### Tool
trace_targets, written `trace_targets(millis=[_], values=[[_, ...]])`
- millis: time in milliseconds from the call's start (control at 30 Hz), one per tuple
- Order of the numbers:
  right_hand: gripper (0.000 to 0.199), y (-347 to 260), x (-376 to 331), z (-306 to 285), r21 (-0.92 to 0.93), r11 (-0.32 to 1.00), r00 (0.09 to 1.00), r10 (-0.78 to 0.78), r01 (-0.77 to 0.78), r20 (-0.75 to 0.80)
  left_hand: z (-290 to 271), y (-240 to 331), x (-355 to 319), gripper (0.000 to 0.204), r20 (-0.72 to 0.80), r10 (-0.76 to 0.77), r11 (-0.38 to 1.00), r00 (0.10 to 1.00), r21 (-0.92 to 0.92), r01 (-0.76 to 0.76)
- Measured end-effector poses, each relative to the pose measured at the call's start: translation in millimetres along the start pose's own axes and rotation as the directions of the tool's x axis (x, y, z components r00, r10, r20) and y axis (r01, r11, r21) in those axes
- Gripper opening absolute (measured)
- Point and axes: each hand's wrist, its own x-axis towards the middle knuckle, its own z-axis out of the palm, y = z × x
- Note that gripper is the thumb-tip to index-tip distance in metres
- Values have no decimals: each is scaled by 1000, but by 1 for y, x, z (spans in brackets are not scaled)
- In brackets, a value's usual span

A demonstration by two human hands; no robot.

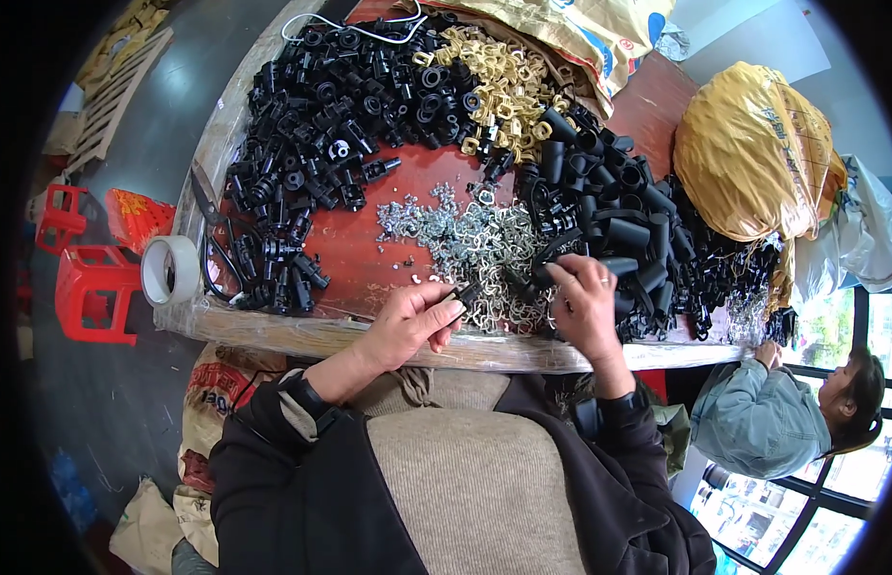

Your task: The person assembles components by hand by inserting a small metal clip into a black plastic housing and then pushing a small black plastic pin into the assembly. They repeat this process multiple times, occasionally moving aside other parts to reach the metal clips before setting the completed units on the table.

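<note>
My left hand pinches a small black plastic part between thumb and fingers, just above the table's near edge. To its right, my right hand is curled with its fingers drawn in. What it grips, if anything, I cannot make out. It is over the border between a heap of bent silvery metal hooks and a pile of black plastic tubes. Small silvery screws lie scattered left of the hooks. Farther off, brass-coloured square pieces adjoin a large heap of black fittings.
Black-handled scissors and a tape roll are at the red table's left edge. A yellow sack bulges at the right. Red stools stand on the floor at left. Another person sits at the right end.
</note>
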Motion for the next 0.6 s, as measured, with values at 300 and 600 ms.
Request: trace_targets(millis=[300, 600], values=[[38, 30, 12, -9, -190, 981, 998, 41, -33, 39, 13, 5, -2, 24, -11, 42, 999, 999, 0, -42], [36, 19, 10, -37, 570, 797, 980, 156, -199, 124, 3, -3, 0, 27, -4, 39, 998, 999, 52, -39]])
